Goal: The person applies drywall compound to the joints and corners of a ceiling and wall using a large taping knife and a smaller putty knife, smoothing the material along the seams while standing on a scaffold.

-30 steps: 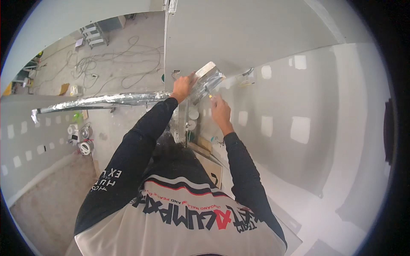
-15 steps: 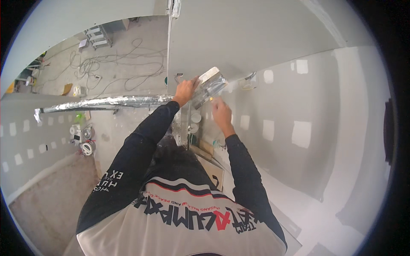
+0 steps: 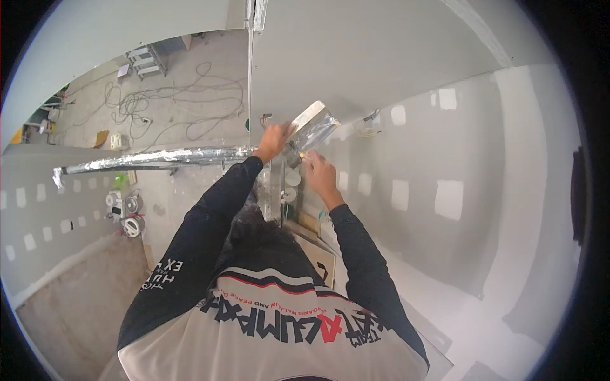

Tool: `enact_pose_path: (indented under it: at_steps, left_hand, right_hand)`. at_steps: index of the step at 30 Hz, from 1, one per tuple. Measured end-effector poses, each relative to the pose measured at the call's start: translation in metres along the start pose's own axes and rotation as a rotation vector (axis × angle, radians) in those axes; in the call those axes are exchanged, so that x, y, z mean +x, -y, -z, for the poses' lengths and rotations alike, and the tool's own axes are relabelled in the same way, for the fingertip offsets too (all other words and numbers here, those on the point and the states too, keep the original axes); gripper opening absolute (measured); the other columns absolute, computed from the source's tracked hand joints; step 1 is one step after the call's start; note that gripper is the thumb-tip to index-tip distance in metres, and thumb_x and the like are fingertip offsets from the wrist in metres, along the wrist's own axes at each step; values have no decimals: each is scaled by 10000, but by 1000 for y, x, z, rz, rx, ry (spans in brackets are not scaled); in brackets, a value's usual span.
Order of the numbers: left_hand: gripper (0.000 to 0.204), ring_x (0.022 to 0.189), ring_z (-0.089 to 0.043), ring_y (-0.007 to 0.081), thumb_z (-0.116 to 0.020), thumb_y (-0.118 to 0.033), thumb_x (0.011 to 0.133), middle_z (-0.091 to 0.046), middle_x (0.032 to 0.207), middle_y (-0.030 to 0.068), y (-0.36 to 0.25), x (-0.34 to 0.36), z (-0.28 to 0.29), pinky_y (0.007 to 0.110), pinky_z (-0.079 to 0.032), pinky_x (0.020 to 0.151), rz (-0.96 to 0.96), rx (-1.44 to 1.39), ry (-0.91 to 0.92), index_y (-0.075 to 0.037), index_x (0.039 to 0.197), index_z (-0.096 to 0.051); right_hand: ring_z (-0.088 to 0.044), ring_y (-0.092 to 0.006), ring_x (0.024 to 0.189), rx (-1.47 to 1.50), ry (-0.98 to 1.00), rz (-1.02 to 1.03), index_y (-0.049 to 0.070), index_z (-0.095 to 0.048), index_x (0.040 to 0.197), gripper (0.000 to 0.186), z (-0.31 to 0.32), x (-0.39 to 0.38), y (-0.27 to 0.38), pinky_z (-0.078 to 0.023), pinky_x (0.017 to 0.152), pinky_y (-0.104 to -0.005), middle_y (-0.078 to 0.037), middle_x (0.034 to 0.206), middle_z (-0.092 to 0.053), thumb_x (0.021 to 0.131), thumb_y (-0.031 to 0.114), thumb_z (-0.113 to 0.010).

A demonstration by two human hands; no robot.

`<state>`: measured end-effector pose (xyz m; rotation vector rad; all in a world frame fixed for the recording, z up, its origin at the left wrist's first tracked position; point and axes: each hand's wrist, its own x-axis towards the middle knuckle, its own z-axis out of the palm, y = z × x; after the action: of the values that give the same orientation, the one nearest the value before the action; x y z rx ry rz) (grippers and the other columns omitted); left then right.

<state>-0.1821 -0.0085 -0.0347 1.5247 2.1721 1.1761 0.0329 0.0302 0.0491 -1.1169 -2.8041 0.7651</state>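
Left hand on a metal pan, right hand on a small tool at its near end

The left hand (image 3: 273,141) is closed on the near left part of a long metal pan (image 3: 319,130), which slants up and to the right from the fingers. One long side of the pan is pale; its inner face is shiny and smeared. The right hand (image 3: 321,176), below and to the right of the left hand, has its fingers curled around a small yellow-ended tool (image 3: 302,155). The tool is at the pan's lower end, but whether it touches the metal is too small to tell, and most of its shape is hidden in the fist.

To the left of the left hand, a splattered metal rail (image 3: 171,154) runs outward, with its far end bent by the lens. Beyond it, farther ahead of that hand, tangled cables (image 3: 136,101) lie on the floor (image 3: 190,57), and a stepladder (image 3: 146,62) stands farther off. To the right of the right hand is a grey wall (image 3: 419,159) dotted with pale patches (image 3: 449,199).
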Motion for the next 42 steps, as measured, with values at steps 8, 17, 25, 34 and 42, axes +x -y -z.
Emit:
enact_pose_path:
  at_steps: [8,17,25,34,42]
  left_hand:
    - [351,876,-666,469,-584,-303,1028,-679,906,301,-9,6,1,534,-527,756,31,-147,-12,4,1141,-712]
    - [382,887,-664,471,-567,-337,1033,-679,916,298,-11,7,5,540,-522,780,97,-126,48,-21,1192,-709]
    - [380,910,-669,470,-570,-359,1028,-682,915,299,-14,8,7,532,-534,790,118,-118,52,-72,1231,-716]
    - [378,893,-668,475,-577,-350,1026,-684,904,297,-15,4,8,538,-537,787,90,-155,39,-60,1227,-712]
    - [374,905,-669,471,-580,-348,1027,-689,913,288,-11,7,5,533,-538,782,79,-119,39,-65,1235,-708]
  right_hand:
    - [-686,-432,868,-13,-298,-42,106,-588,1190,283,1,23,-24,-547,733,-532,-184,951,-717,954,251,-646]
    - [-681,-451,856,-28,-220,-53,106,-600,1222,299,3,13,-18,-546,735,-545,-215,956,-709,960,248,-623]
    - [-677,-459,862,7,-144,-4,97,-599,1184,270,-4,-17,-5,-528,725,-554,-222,942,-704,987,281,-605]
    - [-681,-449,840,-25,-154,34,107,-607,1207,283,-1,-15,-8,-531,720,-555,-201,934,-707,991,288,-600]
    - [-680,-448,805,13,-136,86,131,-607,1233,291,-7,-16,-8,-527,709,-569,-213,916,-707,997,300,-584]
